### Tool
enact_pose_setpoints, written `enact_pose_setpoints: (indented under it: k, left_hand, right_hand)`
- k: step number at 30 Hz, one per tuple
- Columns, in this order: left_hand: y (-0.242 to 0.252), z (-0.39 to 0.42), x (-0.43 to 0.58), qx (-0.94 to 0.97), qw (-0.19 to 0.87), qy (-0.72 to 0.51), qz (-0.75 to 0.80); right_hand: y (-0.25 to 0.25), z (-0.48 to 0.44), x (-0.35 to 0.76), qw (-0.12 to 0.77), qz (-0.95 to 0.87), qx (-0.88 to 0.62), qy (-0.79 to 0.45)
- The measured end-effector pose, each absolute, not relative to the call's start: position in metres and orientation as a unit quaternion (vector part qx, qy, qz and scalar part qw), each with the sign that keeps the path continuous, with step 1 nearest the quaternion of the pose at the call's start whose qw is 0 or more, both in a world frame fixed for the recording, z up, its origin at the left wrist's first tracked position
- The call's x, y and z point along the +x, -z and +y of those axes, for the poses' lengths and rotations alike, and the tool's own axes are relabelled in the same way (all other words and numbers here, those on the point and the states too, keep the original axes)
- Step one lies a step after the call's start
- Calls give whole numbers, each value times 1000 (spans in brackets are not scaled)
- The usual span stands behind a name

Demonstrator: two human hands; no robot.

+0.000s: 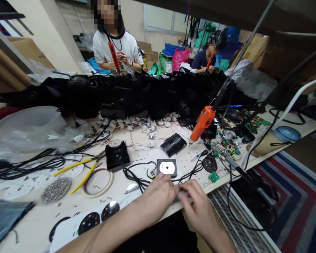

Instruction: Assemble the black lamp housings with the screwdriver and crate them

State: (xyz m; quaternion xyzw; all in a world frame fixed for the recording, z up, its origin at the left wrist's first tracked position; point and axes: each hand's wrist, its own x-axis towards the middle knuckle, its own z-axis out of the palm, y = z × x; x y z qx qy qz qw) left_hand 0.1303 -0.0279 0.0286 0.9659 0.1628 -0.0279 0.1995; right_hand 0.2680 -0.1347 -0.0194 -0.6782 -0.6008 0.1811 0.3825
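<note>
My left hand (162, 191) is at the table's front edge with its fingers bent, overlapping the near side of a small black square housing (175, 173) that has a white plate (168, 168) with a dark centre hole. Close against it, my right hand (196, 200) has its fingers curled towards the thumb. Whatever lies between the fingertips of the two hands is hidden. A black cable (133, 175) loops left of the housing. Just behind sits a glossy black casing (173, 144). An orange electric screwdriver (203, 123) hangs above the table to the right.
Left on the table are yellow-handled pliers (84, 167), a tape roll (105, 192), a pile of screws (56, 189) and an open black housing (117, 156). Circuit boards (226, 144) and a soldering iron (239, 170) lie right. Black parts (147, 95) form a bank behind; two people work beyond.
</note>
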Motion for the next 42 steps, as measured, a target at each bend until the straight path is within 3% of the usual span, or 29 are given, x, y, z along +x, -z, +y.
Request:
enact_pose_setpoints:
  k: [5, 13, 20, 27, 42]
  left_hand:
    - [-42, -17, 131, 958, 203, 57, 193]
    - [-44, 30, 105, 887, 308, -37, 343]
    - [-35, 34, 101, 885, 344, -114, 293]
    - [-31, 25, 113, 930, 327, -40, 163]
    - [-18, 41, 105, 921, 294, -62, 248]
  right_hand:
    - [34, -138, 251, 283, -626, -705, -176]
    - [25, -129, 258, 172, -709, -666, -152]
    - [8, -106, 285, 327, -645, -671, -163]
    - [7, -66, 300, 378, -640, -634, -216]
    - [-10, -53, 300, 296, -720, -592, -209]
